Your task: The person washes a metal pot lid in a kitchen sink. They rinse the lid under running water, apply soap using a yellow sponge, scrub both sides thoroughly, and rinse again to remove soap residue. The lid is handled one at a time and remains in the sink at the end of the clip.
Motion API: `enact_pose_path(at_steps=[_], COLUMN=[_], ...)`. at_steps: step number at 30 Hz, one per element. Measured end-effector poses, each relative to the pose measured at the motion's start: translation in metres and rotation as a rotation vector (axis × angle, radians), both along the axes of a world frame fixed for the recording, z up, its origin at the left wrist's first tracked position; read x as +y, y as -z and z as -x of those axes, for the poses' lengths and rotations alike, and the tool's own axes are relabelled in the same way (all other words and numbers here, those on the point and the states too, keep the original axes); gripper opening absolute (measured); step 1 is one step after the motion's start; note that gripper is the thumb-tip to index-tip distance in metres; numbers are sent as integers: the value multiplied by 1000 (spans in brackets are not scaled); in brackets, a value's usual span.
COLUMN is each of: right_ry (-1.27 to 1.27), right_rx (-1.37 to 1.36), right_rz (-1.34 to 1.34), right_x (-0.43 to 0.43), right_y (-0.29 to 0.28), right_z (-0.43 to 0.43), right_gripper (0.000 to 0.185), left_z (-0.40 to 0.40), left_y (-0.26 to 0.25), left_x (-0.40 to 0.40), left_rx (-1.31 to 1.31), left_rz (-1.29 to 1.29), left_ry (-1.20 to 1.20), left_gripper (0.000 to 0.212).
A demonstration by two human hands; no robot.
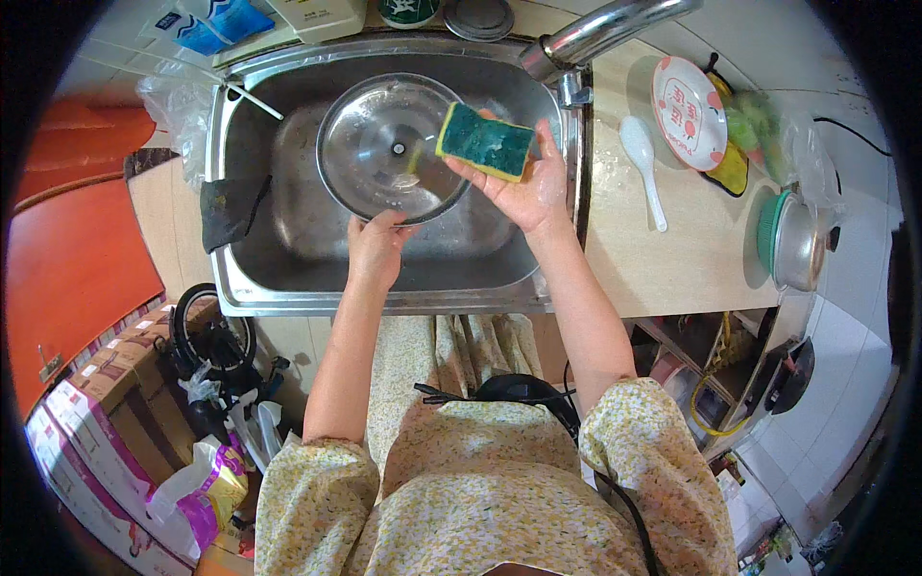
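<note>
A round pot lid [367, 119], see-through with a metal rim and a small central fitting, is held over the stainless steel sink [317, 255]. My left hand [378, 248] grips its near rim, thumb on top. In my right hand [533, 191] rests a sponge [484, 140], its green scouring side up and its yellow foam edge showing. That hand is palm up, with wet or soapy spots on the skin. The sponge sits at the lid's right edge; whether the two touch, I cannot tell.
A chrome faucet [555, 57] reaches over the sink's back right. On the counter at right lie a white spoon [641, 162], a patterned plate [684, 115] and a metal pot [799, 248]. A dark cloth [230, 212] hangs over the left rim. Cardboard boxes [126, 367] stand lower left.
</note>
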State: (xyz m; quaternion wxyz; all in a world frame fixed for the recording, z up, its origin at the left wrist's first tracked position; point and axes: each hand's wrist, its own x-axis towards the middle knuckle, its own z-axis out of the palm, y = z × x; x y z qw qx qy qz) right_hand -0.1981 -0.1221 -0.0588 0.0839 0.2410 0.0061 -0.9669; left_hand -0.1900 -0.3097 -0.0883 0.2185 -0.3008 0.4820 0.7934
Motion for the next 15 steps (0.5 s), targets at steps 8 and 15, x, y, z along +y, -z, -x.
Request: enact_pose_path(at_steps=[8, 15], right_ry=[-90, -1040], right_rx=[412, 763], right_rz=[-1706, -2541], right_x=[-17, -32], right_y=[-7, 13], right_z=[9, -19], right_gripper=[41, 48], left_z=[-4, -1], left_y=[8, -1], left_x=[-13, -5], left_rx=[36, 71], left_rz=[-239, -357], left_ry=[15, 31], left_gripper=[25, 36])
